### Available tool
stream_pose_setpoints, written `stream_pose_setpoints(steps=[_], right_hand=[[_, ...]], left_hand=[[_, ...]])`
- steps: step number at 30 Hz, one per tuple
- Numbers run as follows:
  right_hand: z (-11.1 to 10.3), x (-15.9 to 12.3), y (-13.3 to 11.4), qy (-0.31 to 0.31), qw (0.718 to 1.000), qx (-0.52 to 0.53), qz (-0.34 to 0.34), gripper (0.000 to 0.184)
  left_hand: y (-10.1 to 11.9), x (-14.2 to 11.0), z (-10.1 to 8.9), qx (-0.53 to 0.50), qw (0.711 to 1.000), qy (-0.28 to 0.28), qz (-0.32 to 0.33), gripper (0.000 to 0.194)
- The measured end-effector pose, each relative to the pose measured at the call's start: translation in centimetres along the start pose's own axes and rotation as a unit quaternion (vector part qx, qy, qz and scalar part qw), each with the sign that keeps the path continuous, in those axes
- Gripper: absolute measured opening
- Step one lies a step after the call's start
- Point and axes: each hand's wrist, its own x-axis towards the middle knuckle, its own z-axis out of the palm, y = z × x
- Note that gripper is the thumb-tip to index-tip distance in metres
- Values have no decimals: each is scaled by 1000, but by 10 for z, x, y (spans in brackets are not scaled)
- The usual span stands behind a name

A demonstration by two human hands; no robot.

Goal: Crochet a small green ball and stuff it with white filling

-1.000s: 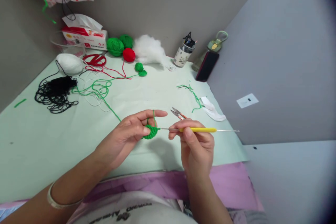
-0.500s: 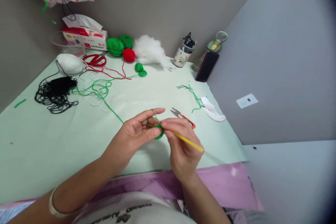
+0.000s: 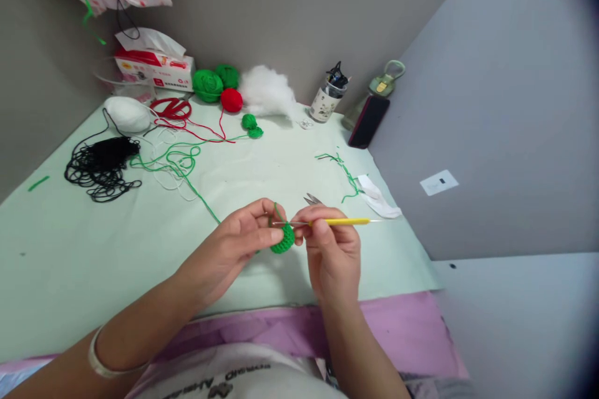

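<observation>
Left hand (image 3: 229, 248): we pinch the green crochet piece (image 3: 284, 242), its body jutting rightward | right hand (image 3: 334, 252): we pinch the yellow-handled hook (image 3: 345, 222), shaft along the piece's top

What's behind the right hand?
Two pointed metal blades show just past the upper edge of the right hand, on the pale green tabletop. Whatever they join to is covered by the hand, as is the tabletop directly behind it.
</observation>
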Motion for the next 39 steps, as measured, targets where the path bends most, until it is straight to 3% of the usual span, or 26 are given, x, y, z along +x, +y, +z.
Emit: stream_pose_setpoints(steps=[4,8,15,18,20,22,24,26,28,31,33,36,39], right_hand=[[4,-1,3,-10,987,-128,-99,15],[0,10,-4,-2,954,-237,-182,22],[2,33,-13,-7,930,-290,-226,24],[7,46,-14,-37,960,-236,-149,14],[7,60,-15,-40,988,-144,-44,12],[2,77,-13,-13,998,-55,29,17],[-9,95,-8,13,998,-47,46,22],[-21,108,2,-8,988,-147,55,28],[-33,115,14,-59,954,-287,68,30],[-40,114,31,-84,926,-362,66,23],[-36,109,36,-84,926,-363,54,28],[-22,99,35,-137,939,-304,80,33],[-11,93,33,-184,950,-218,128,24]], left_hand=[[-2,-2,1,26,1000,15,5,20],[0,-1,-2,49,997,-39,-53,24],[23,10,-8,118,980,-123,-99,17],[33,16,-13,141,979,-116,-95,16],[37,21,-19,159,981,-76,-82,18],[41,28,-26,164,984,-16,-59,24],[44,35,-34,162,986,40,-16,27],[46,43,-42,174,981,85,30,29],[46,49,-47,191,974,108,55,31],[39,54,-52,216,967,124,59,30],[31,55,-53,237,962,128,50,30],[22,53,-51,261,958,117,34,28],[17,50,-48,269,957,101,30,27]])
